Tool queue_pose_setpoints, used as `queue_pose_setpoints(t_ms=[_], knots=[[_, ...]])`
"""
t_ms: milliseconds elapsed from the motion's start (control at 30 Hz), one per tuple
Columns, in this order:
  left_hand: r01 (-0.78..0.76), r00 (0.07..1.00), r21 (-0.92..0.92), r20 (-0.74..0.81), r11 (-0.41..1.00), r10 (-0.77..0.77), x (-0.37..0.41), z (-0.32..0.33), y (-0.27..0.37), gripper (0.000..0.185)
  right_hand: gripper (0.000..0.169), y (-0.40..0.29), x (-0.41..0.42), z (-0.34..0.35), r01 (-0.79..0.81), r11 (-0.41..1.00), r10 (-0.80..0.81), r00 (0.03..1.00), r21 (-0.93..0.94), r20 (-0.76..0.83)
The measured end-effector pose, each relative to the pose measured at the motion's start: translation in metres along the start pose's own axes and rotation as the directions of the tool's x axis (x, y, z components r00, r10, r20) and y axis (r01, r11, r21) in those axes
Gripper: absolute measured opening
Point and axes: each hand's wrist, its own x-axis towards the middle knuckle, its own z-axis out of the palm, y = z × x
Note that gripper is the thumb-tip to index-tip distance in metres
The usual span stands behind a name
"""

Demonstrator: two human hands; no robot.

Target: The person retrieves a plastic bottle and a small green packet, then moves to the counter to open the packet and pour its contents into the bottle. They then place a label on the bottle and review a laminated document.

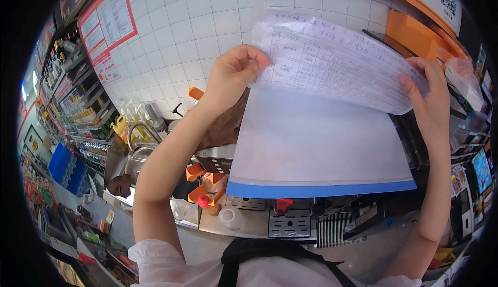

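My left hand (233,75) pinches the left edge of a printed sheet (323,61), which seems to be in a clear plastic sleeve. On the sheet are a printed table and handwriting along its top. The sheet's right edge is curled between the thumb and fingers of my right hand (430,92). Below it, a blank whitish page (319,147) slopes toward me, with a blue border (323,189) along its near edge, as on a document folder. This folder hides much of the counter equipment behind it.
A brown cloth (227,125) lies on a machine to the left. Nearer me stand a squeeze bottle with a red cap (206,203), a white jug (231,217) and a drip tray (290,224). A sink faucet (142,129) and spray bottles (136,116) are farther left, against white wall tiles (194,26).
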Motion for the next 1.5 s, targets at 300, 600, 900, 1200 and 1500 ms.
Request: queue_pose_setpoints(t_ms=[300,600,900,1200,1500], knots=[[-0.091,0.994,0.036,-0.058,0.995,0.093,0.002,0.002,-0.006,0.013,0.021,0.006,0.001,0.004,-0.081,0.989,0.091,0.993,0.122,-0.079],[-0.089,0.982,0.109,-0.154,0.990,0.106,0.020,0.007,0.000,0.012,0.027,0.021,0.003,0.006,0.004,1.000,-0.006,0.976,-0.013,-0.217],[-0.128,0.972,0.086,-0.187,0.988,0.143,0.027,0.011,-0.004,0.010,0.018,0.018,0.002,0.001,-0.040,0.987,0.000,0.968,-0.156,-0.249],[-0.075,0.975,0.098,-0.203,0.992,0.094,0.027,0.010,0.000,0.010,0.012,0.018,0.004,-0.001,-0.109,0.990,0.081,0.963,-0.095,-0.258],[-0.043,0.967,0.052,-0.250,0.998,0.055,0.043,0.004,-0.008,0.008,0.009,0.027,0.007,-0.003,0.070,0.914,-0.216,0.918,-0.400,-0.332]])
